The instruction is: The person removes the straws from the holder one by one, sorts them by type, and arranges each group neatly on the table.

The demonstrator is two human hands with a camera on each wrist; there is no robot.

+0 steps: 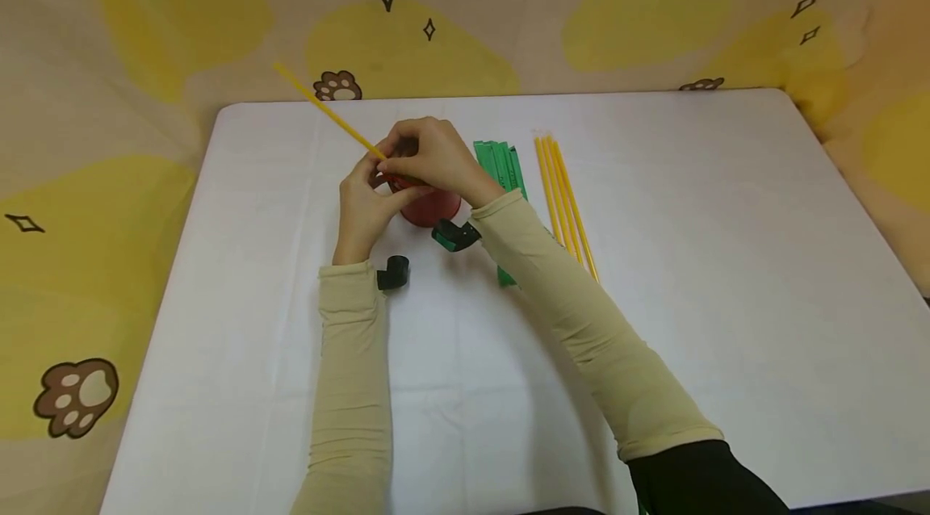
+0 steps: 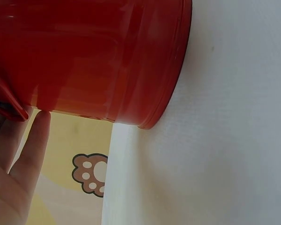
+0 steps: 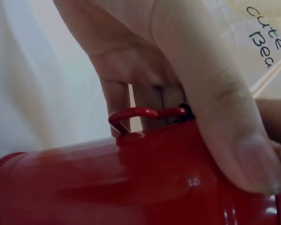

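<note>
A red cylindrical canister [image 1: 430,210] with a bent red wire loop [image 3: 147,112] on its side leans low over the white table. My left hand [image 1: 363,204] grips it, thumb across the near side, fingertips against the wall behind the loop. My right hand [image 1: 443,156] arches over the top end, its thumb [image 3: 253,159] lying along the canister by the rim. Between the right fingertips runs a thin yellow straw [image 1: 330,113], slanting up and left; its lower end is hidden by the hands.
Several green stick packets [image 1: 501,164] lie right of the canister, partly under the right forearm. Beside them are several more yellow straws [image 1: 555,184]. A patterned yellow cloth [image 1: 450,47] hangs behind the white table [image 1: 726,257].
</note>
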